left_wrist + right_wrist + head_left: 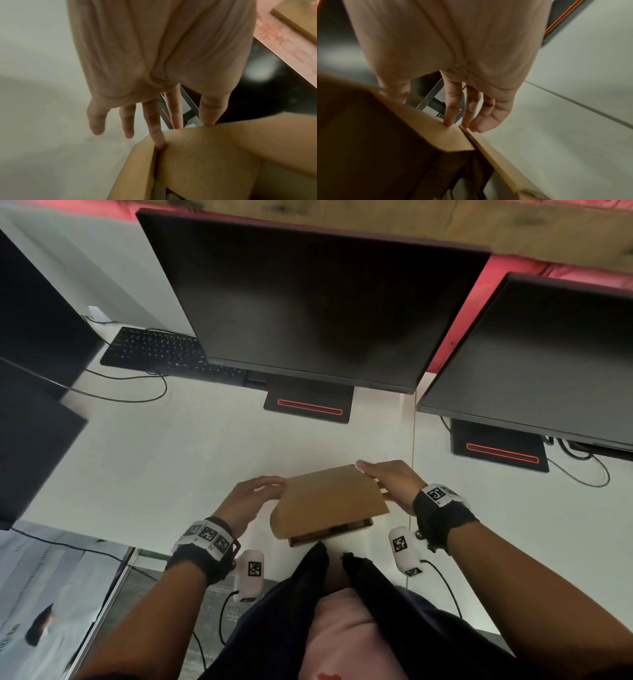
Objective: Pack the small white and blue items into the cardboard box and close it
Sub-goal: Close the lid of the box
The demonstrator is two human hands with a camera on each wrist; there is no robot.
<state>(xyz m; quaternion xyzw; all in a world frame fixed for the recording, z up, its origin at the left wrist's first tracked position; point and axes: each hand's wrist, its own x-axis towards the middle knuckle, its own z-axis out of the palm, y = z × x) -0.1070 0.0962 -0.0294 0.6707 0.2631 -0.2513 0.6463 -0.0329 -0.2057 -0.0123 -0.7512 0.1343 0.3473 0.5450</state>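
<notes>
A brown cardboard box (329, 501) sits near the front edge of the white desk (171, 460), its lid tilted down over the base with a dark gap left at the front. My left hand (253, 494) reaches the lid's left edge with straight fingers. In the left wrist view one fingertip of the left hand (159, 132) presses into the seam between the side flap and the lid of the box (205, 155). My right hand (390, 477) lies flat on the lid's far right corner. The right hand (464, 115) has one fingertip on the box (436, 132). The small white and blue items are hidden.
A large dark monitor (308, 302) stands behind the box, its stand base (308, 405) a short way beyond. Another monitor (548, 354) is at the right and a black keyboard (154, 350) with cables at the back left. Bare desk lies on both sides of the box.
</notes>
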